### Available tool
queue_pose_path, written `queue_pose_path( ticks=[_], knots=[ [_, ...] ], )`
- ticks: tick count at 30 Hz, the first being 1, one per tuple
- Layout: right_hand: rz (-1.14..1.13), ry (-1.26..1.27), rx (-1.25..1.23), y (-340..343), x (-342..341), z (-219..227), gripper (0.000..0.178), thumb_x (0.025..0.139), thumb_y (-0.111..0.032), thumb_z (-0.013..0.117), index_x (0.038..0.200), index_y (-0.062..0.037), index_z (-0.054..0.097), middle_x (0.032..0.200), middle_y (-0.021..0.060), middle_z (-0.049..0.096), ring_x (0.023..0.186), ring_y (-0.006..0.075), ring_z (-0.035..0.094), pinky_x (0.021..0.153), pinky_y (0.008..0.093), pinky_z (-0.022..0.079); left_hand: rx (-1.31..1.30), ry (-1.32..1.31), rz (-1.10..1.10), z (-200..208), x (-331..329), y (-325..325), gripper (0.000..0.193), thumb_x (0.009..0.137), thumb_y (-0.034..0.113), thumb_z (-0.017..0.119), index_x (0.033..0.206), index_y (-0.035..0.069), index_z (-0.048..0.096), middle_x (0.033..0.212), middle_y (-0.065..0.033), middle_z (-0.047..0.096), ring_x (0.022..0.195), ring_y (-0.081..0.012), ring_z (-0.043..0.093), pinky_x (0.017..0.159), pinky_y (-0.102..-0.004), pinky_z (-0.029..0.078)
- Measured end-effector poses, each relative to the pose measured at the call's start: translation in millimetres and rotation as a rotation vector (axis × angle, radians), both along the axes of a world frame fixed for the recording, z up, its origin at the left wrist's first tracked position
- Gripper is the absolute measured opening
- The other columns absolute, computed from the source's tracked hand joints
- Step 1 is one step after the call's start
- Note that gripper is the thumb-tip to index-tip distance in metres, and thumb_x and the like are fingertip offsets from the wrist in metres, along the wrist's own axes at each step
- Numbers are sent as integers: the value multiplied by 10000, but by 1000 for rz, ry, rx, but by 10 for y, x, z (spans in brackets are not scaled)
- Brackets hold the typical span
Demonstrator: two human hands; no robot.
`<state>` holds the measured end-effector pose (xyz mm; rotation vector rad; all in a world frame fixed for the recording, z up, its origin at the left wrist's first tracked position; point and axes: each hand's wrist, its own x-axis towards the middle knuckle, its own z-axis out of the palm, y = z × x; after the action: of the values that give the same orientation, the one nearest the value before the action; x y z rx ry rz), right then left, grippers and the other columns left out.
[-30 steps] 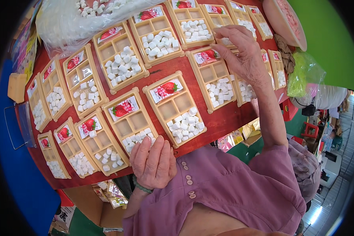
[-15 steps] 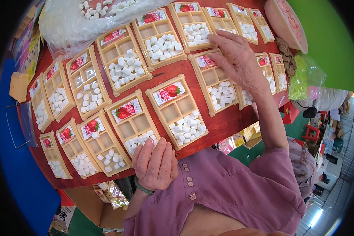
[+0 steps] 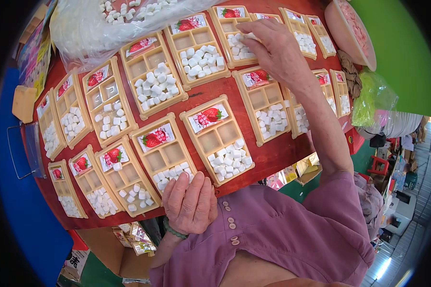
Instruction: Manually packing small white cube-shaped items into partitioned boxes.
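Note:
Cream plastic trays stand in two rows, each with a strawberry-printed sachet (image 3: 208, 118) at its far end and white marshmallows (image 3: 230, 160) in its large near compartment. My right hand (image 3: 277, 50) reaches over a far-row tray (image 3: 229, 23), thumb and fingers closing on a marshmallow (image 3: 250, 36) at that tray's right side. My left hand (image 3: 189, 203) is curled, fingers together, at the near edge of a front-row tray (image 3: 170, 152); whatever its palm holds is hidden. In one front tray (image 3: 124, 174), a marshmallow (image 3: 117, 166) lies beside the sachet, with only several others below.
A clear plastic bag (image 3: 96, 28) of loose marshmallows lies at the far left of the red table (image 3: 203, 98). A pale basin (image 3: 354, 33) with pink contents stands at the far right, near a brown cloth (image 3: 348, 71). An open cardboard box (image 3: 115, 251) is below the table.
My right hand has moved left and slightly farther away, from between the trays onto marshmallows in a far-row tray, and its fingers have drawn together. My left hand has barely moved.

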<state>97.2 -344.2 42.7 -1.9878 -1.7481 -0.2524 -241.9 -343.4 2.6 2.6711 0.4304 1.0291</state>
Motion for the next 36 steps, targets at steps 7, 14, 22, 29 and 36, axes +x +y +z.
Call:
queue_pose_path(
  ticks=[7, 14, 22, 29, 36],
  knots=[
    [-58, 224, 14, -5, 102, -50, 183, 877, -65, 680, 1051, -5, 684, 917, 63, 699, 899, 180, 650, 808, 300, 501, -8, -4, 4, -2, 14, 1, 222, 868, 135, 642, 1050, 30, 713, 1144, -102, 676, 1141, -286, 578, 985, -436, 465],
    [-193, 700, 4, -125, 290, -62, 173, 906, -100, 684, 1050, -7, 705, 908, -14, 696, 849, 46, 601, 790, 216, 486, -3, 14, -13, 6, -1, 8, 232, 866, 137, 641, 1056, 22, 708, 1141, -108, 676, 1142, -299, 572, 958, -433, 472],
    [-272, 599, -75, -21, 239, -47, 161, 901, -113, 689, 1020, -5, 703, 879, -10, 692, 824, 56, 599, 750, 225, 487, -30, 48, -38, 32, -3, 2, 236, 883, 86, 642, 1093, -19, 652, 1154, -147, 644, 1157, -362, 552, 914, -485, 485],
    [-248, 468, -75, -33, 252, -107, 142, 893, -126, 692, 951, 4, 680, 849, 17, 666, 775, 91, 597, 698, 254, 485, -23, 45, -37, 27, 7, 6, 238, 878, 82, 644, 1091, -23, 653, 1150, -147, 645, 1160, -362, 550, 917, -484, 486],
    [-209, 231, -102, -10, 200, -61, 153, 878, -138, 693, 889, 14, 675, 850, 95, 636, 784, 191, 613, 706, 323, 478, 11, 17, -13, -1, 8, 15, 234, 862, 136, 639, 1048, 12, 708, 1144, -121, 669, 1144, -312, 573, 929, -436, 482]
  ],
)
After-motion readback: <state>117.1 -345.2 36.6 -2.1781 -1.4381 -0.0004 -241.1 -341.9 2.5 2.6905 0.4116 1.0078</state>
